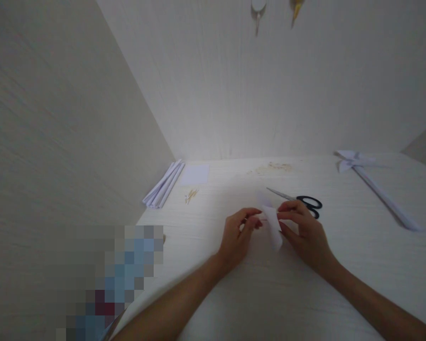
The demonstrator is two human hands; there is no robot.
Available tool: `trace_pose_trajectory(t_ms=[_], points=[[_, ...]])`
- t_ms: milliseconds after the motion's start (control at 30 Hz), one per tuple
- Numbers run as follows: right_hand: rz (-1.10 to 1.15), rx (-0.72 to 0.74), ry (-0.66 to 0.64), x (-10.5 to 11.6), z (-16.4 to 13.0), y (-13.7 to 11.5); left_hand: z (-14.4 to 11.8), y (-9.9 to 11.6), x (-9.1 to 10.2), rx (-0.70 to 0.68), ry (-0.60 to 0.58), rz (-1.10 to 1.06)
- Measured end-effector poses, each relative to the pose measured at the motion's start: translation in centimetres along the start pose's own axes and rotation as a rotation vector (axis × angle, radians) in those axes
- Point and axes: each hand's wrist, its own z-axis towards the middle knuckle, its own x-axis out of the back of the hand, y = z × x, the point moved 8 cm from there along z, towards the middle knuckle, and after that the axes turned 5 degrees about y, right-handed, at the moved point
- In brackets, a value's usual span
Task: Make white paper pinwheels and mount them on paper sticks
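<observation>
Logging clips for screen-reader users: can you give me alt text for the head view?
Two hands, left hand and right hand, pinch a small folded white paper between their fingers over a white table. Black scissors lie just behind the right hand; folded paper strips lie far left, and a paper pinwheel far right.

A pixelated patch (113,284) hides the table's (234,303) near-left corner.
</observation>
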Motion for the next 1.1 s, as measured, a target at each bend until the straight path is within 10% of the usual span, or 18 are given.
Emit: trace_pose_trajectory(t_ms=[200,400,700,1100], points=[[0.085,-0.075,0.056,0.5,-0.1,0.6,0.7,1.4,1.7,-0.087,0.132,0.163],[0.101,-0.094,0.087,0.5,0.0,0.8,8.4,5.1,7.2,-0.372,0.028,0.985],[0.103,-0.109,0.092,0.3,0.3,0.6,14.2,-0.1,20.4,0.030,0.170,1.404],[0.108,-0.125,0.091,0.3,0.4,0.7,15.2,-3.4,21.9,0.235,0.181,1.404]])
